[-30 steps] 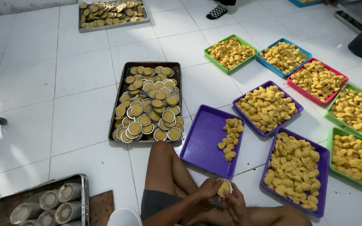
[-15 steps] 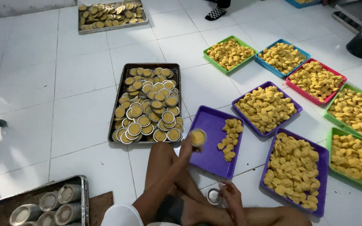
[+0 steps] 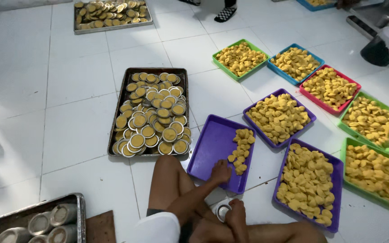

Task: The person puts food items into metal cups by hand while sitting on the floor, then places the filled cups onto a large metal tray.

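My left hand [image 3: 221, 173] rests palm down on the near end of a purple tray [image 3: 212, 144], right beside a short row of yellow cakes [image 3: 241, 148]. Its fingers are curled, and whether a cake lies under them is hidden. My right hand [image 3: 238, 214] is low between my crossed legs and grips a small round metal tin [image 3: 223, 211] that looks empty. A dark baking tray [image 3: 118, 135] packed with several filled round tins [image 3: 154, 121] lies just left of the purple tray.
Purple trays [image 3: 309, 112], [image 3: 280, 198], green trays [image 3: 217, 57], [image 3: 350, 146], a blue one [image 3: 273, 56] and a red one [image 3: 355, 85], all full of cakes, fan out at right. A metal tray of empty tins [image 3: 46, 222] sits bottom left. Another cake tray [image 3: 109, 13] and someone's foot [image 3: 225, 13] lie far back.
My left hand, which held a cake up over the purple tray, has come down to the tray's near end beside the row. The right hand stays low with the tin.
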